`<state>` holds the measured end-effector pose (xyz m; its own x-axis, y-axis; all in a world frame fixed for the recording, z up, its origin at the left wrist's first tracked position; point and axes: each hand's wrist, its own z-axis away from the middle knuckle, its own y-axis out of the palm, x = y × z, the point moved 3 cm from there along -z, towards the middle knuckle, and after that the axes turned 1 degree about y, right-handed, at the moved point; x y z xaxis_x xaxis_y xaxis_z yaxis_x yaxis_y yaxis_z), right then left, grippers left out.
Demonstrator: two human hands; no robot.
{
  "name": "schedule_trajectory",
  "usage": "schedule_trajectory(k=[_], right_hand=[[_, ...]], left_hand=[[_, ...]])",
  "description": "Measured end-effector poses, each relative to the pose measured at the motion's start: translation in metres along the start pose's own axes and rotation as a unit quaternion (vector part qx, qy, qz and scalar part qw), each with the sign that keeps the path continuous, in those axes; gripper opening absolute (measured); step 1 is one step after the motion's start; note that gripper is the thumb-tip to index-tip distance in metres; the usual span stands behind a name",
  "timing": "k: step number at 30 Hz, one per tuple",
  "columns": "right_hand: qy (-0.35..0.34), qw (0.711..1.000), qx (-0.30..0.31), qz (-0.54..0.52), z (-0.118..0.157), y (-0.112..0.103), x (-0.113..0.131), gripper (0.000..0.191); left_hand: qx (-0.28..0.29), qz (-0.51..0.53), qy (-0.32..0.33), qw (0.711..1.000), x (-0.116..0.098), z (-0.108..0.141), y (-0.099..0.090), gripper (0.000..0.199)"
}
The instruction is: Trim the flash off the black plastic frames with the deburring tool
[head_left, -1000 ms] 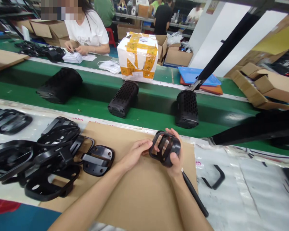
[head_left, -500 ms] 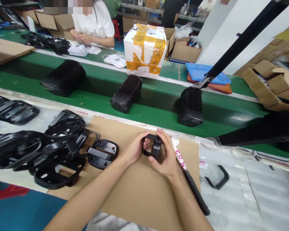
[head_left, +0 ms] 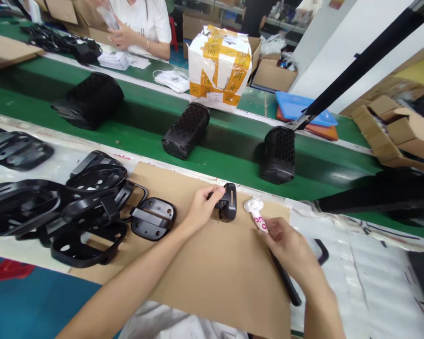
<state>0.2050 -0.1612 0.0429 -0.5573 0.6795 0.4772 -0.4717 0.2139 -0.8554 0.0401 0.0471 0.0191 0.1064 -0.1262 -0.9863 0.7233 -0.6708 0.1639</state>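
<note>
My left hand (head_left: 207, 203) pinches a small black plastic bracket (head_left: 229, 202) with a slot in its face, held upright over the brown cardboard sheet (head_left: 212, 268). To its right, my right hand (head_left: 286, 242) has its fingers curled round the shaft of a hammer-like tool (head_left: 285, 278). White wrapping with pink print covers that tool's head and upper shaft; its lower handle is black. The tool lies slanted along the cardboard's right side. Left of my left hand is a black bracket plate (head_left: 153, 219) with a crossbar, beside a heap of similar black brackets (head_left: 88, 245).
Beyond the cardboard runs a green conveyor belt (head_left: 141, 136) carrying black perforated cylinders (head_left: 186, 132). A taped white box (head_left: 219, 70) stands behind it. A black slanted bar (head_left: 360, 61) crosses at right. Across the belt sits a person in a white shirt (head_left: 144, 23).
My right hand has let go of the black bracket and moved right to the hammer-like tool. The bracket stays in my left hand, turned to show its slotted face. The person opposite has raised their hands.
</note>
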Motion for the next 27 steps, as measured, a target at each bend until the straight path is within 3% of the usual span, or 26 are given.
schedule_trajectory(k=[3, 5, 10, 14, 18, 23, 27], right_hand=[[-0.021, 1.000, 0.015, -0.008, 0.007, 0.013, -0.005, 0.036], [-0.013, 0.995, 0.036, -0.087, 0.013, 0.018, -0.001, 0.040], [0.050, 0.921, 0.140, -0.361, 0.031, 0.042, 0.022, 0.047], [0.043, 0.907, 0.199, -0.369, 0.040, 0.064, 0.033, 0.046], [0.068, 0.914, 0.155, -0.370, 0.040, 0.068, 0.032, 0.047], [0.091, 0.917, 0.147, -0.358, 0.041, 0.061, 0.035, 0.055], [0.119, 0.919, 0.087, -0.365, 0.046, 0.050, 0.038, 0.057]], left_hand=[[0.044, 0.003, 0.004, 0.999, 0.005, 0.002, 0.003, 0.051], [0.064, 0.001, 0.009, 0.998, 0.007, 0.003, 0.004, 0.050], [0.081, -0.012, 0.007, 0.997, 0.008, 0.003, 0.003, 0.051], [0.103, -0.028, 0.005, 0.994, 0.006, 0.002, 0.003, 0.052], [0.100, -0.030, 0.010, 0.994, 0.006, 0.001, 0.003, 0.052], [0.096, -0.031, 0.003, 0.995, 0.007, 0.002, 0.003, 0.052], [0.095, -0.028, 0.004, 0.995, 0.006, 0.003, 0.002, 0.053]])
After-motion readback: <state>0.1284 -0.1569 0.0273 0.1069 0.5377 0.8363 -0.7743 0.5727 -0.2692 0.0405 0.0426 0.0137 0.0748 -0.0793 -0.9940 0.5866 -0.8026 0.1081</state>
